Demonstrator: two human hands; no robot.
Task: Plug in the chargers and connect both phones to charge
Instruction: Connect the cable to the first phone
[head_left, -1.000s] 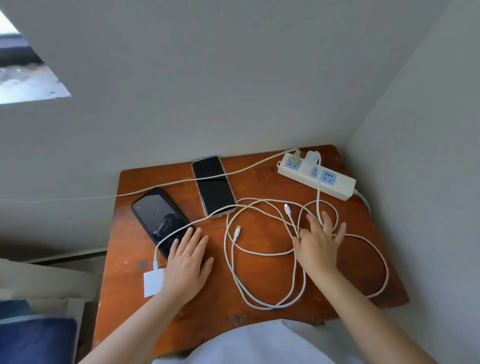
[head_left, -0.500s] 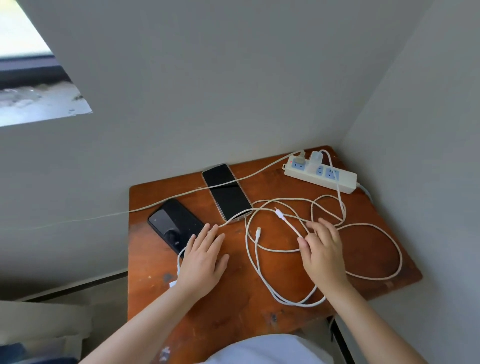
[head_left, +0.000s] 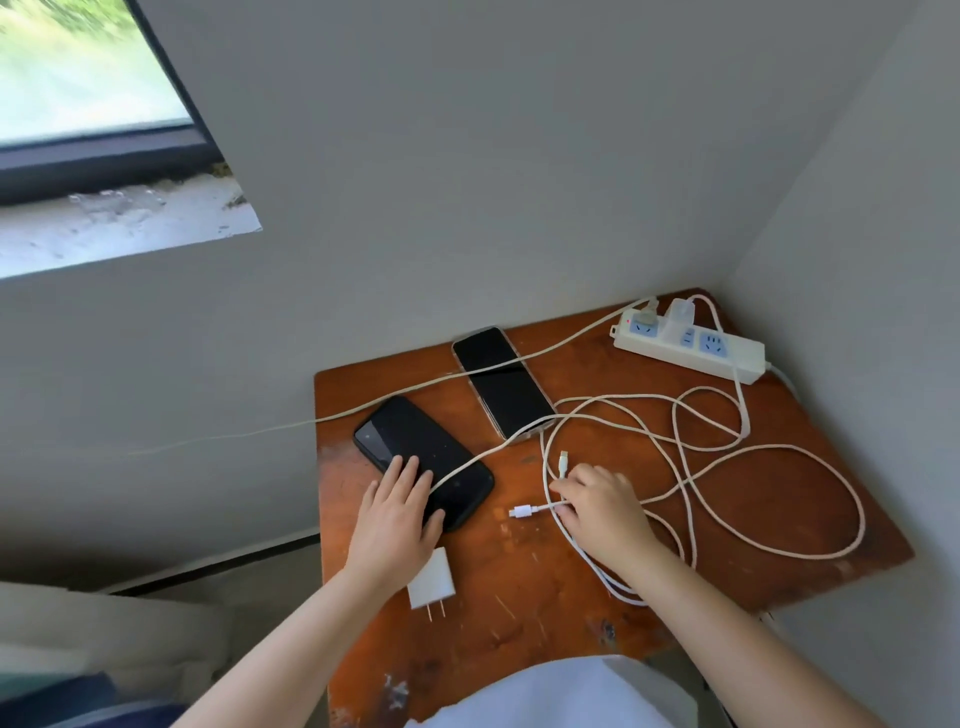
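A black phone lies screen up at the table's left, and my left hand rests flat on its near end. A second phone with a pale rim lies behind it. My right hand pinches a white cable, whose connector sticks out to the left of my fingers. Another loose connector lies just above that hand. A white charger brick with bare prongs lies by my left wrist. The white power strip holds a white charger and a grey plug.
The small wooden table stands in a corner between two grey walls. White cables loop loosely over its right half. A thin cord runs left off the table. A window is at the upper left.
My right hand has moved left and closed on a cable near its connector. My left hand slid up onto the black phone, uncovering the charger brick. The camera has turned left.
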